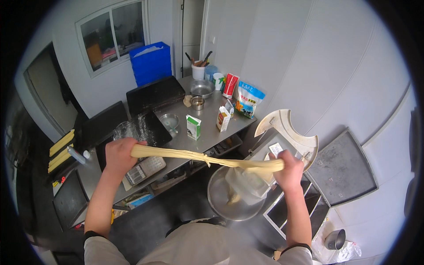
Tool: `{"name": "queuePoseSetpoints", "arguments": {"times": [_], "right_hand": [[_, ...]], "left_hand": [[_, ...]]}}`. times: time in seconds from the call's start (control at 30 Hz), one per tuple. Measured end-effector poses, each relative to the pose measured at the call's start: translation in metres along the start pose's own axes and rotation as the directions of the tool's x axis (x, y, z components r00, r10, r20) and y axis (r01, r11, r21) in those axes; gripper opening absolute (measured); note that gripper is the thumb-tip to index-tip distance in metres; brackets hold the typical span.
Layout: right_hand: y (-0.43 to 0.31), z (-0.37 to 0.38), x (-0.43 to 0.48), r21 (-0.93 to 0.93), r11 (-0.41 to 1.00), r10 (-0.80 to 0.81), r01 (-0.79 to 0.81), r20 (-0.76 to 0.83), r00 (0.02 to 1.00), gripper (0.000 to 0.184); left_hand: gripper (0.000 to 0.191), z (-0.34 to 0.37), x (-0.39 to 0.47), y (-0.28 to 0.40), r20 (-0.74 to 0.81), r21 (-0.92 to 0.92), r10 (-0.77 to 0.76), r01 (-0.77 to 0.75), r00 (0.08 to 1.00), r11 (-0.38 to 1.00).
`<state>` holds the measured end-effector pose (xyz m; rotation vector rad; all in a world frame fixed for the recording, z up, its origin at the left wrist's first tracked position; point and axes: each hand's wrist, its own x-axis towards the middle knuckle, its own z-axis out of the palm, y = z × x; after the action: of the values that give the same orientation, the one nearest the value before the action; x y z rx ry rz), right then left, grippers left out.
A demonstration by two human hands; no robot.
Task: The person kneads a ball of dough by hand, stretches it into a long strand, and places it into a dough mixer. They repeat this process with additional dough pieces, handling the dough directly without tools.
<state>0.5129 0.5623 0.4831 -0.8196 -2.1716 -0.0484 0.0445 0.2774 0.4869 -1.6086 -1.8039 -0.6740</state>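
A long strand of pale yellow dough is stretched across the view between both hands, thin and ragged near its middle. My left hand grips one end above the digital scale. My right hand is closed on the other end, where a wider, thin sheet of dough hangs down. Below that sheet is a large steel mixer bowl with some dough inside, partly hidden by the sheet.
A steel table carries a floured black tray, a green-and-white carton, another carton, metal bowls and ingredient bags. Long dough strips lie on trays at the far left. A white curved guard and a grey tray stand right.
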Motion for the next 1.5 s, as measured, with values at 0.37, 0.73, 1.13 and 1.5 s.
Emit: {"name": "queuePoseSetpoints", "arguments": {"times": [0.37,0.73,1.13,1.5], "right_hand": [[0.105,-0.125,-0.028,-0.363,0.910,0.125,-0.201,-0.223,0.967,0.028],[0.088,-0.083,0.012,-0.438,0.899,-0.069,0.022,-0.091,0.993,0.017],[0.119,-0.137,0.001,-0.373,0.867,0.212,-0.330,-0.324,0.922,0.021],[0.216,-0.191,-0.046,-0.581,0.678,0.378,-0.450,-0.249,0.892,0.007]], "left_hand": [[0.024,-0.105,-0.035,-0.097,0.007,0.307,0.109,-0.106,0.994,0.946],[0.026,-0.066,0.000,-0.106,0.017,0.356,0.024,-0.029,1.000,0.934],[0.029,-0.080,-0.005,-0.116,-0.147,0.334,-0.058,0.105,0.987,0.937],[0.014,-0.148,-0.078,-0.224,0.086,0.654,-0.497,0.328,0.863,0.682]]}}
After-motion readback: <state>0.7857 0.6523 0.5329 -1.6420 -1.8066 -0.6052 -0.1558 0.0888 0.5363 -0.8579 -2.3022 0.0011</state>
